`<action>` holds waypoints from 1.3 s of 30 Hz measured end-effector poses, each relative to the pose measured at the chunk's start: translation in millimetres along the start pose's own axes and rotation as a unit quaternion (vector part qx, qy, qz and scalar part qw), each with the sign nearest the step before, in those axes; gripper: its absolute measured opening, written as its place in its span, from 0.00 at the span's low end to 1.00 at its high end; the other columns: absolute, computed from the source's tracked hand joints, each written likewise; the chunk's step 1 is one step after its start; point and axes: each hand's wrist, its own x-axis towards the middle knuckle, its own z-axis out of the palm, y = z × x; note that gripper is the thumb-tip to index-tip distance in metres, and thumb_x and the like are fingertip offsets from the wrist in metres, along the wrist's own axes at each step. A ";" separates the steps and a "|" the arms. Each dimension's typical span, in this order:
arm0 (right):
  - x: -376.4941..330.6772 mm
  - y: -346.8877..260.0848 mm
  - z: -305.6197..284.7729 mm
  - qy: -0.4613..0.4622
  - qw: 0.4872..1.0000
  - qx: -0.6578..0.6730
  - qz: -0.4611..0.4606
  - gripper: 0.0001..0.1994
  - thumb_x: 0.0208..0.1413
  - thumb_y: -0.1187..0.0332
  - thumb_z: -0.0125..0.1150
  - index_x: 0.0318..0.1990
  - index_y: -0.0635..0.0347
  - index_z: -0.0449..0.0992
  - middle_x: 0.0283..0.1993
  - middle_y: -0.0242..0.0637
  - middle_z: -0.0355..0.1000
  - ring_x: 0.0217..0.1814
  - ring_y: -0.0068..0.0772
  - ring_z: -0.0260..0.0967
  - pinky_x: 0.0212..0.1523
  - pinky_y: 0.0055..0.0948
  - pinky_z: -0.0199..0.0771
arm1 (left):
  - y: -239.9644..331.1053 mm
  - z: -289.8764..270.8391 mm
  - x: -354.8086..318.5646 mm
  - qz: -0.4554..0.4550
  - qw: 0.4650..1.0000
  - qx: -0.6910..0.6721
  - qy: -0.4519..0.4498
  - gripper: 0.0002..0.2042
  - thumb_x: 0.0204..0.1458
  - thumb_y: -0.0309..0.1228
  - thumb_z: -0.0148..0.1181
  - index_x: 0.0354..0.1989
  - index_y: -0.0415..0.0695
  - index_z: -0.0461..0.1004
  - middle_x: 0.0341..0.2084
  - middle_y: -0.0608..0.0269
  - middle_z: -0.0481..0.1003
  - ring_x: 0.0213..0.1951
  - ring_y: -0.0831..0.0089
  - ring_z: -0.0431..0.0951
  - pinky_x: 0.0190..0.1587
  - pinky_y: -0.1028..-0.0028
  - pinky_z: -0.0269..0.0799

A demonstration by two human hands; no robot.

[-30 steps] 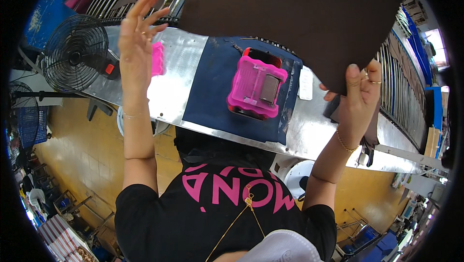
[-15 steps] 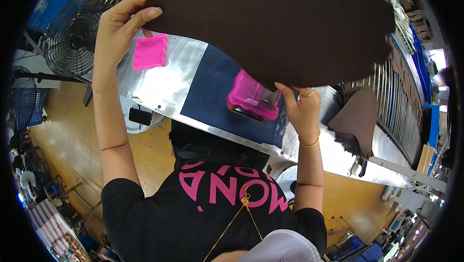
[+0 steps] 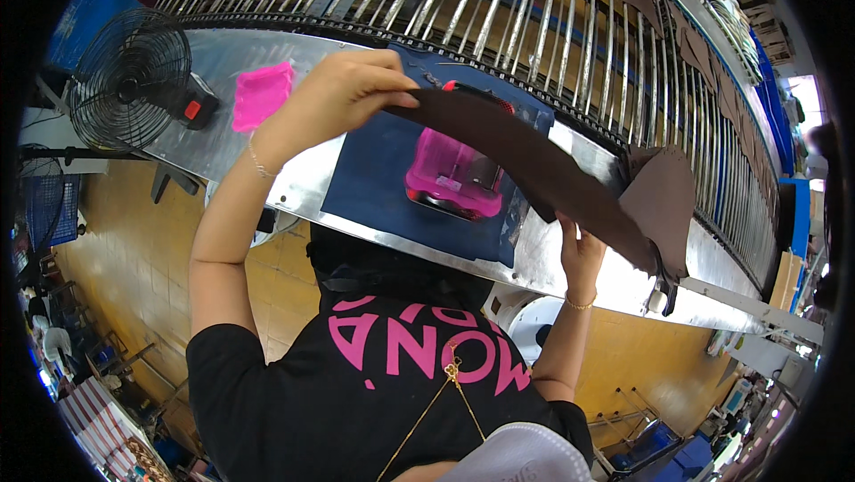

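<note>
Brown leather, one large dark sheet [image 3: 534, 162], hangs in the air between both hands above the metal bench [image 3: 223, 139]. Its long axis slants from upper left down to lower right, seen nearly edge-on. Nearest, the right hand [image 3: 579, 255] pinches the sheet's lower edge, fingers closed up onto it, thumb hidden. The left hand [image 3: 343, 95], raised higher and farther out, pinches the upper end between thumb and curled fingers. Each hand thus grips one end, with the sheet's middle sagging across a single pink tool [image 3: 454, 179] that sits on one navy mat [image 3: 374, 179]. A second brown piece [image 3: 663, 202] lies on the bench just right of the right hand. Farther left lie one pink cloth [image 3: 261, 95] and one black fan [image 3: 129, 81]. Beyond runs a rack of metal rods [image 3: 534, 10].
</note>
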 end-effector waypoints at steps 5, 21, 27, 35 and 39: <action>-68.3 37.1 -30.2 0.070 0.962 0.095 0.246 0.06 0.52 0.79 0.59 0.38 0.65 0.77 0.34 0.36 0.76 0.38 0.28 0.69 0.43 0.27 0.67 | 25.9 34.7 38.7 0.077 0.994 -0.009 -0.078 0.06 0.45 0.26 0.63 0.32 0.42 0.77 0.25 0.61 0.72 0.29 0.63 0.74 0.31 0.70 0.69; 11.5 6.4 -138.6 0.159 0.901 0.349 0.204 0.15 0.60 0.75 0.53 0.53 0.71 0.69 0.47 0.41 0.73 0.46 0.24 0.72 0.46 0.20 0.73 | 37.2 22.2 108.3 -0.133 0.905 -0.367 -0.169 0.16 0.52 0.34 0.62 0.45 0.35 0.75 0.19 0.70 0.72 0.19 0.88 0.66 0.18 0.86 0.57; 39.8 11.0 -110.4 0.099 0.866 0.448 0.201 0.16 0.59 0.77 0.52 0.54 0.69 0.69 0.45 0.42 0.75 0.40 0.22 0.75 0.37 0.15 0.78 | 21.1 -4.0 87.0 -0.190 0.871 -0.435 -0.129 0.18 0.50 0.35 0.64 0.45 0.34 0.75 0.20 0.67 0.74 0.12 0.87 0.65 0.12 0.88 0.52; 54.0 1.8 -100.9 0.091 0.848 0.461 0.245 0.15 0.58 0.76 0.54 0.52 0.68 0.71 0.39 0.41 0.77 0.29 0.16 0.75 0.22 0.10 0.73 | 13.5 -8.9 83.7 -0.238 0.806 -0.527 -0.130 0.19 0.49 0.30 0.63 0.47 0.32 0.73 0.25 0.61 0.77 0.10 0.88 0.66 0.07 0.88 0.51; 60.7 2.5 -98.3 0.103 0.840 0.464 0.263 0.15 0.58 0.76 0.54 0.52 0.70 0.70 0.39 0.40 0.77 0.26 0.15 0.73 0.21 0.11 0.71 | 6.6 -9.1 82.7 -0.257 0.819 -0.500 -0.113 0.20 0.49 0.30 0.63 0.48 0.30 0.71 0.23 0.62 0.77 0.10 0.88 0.67 0.07 0.88 0.51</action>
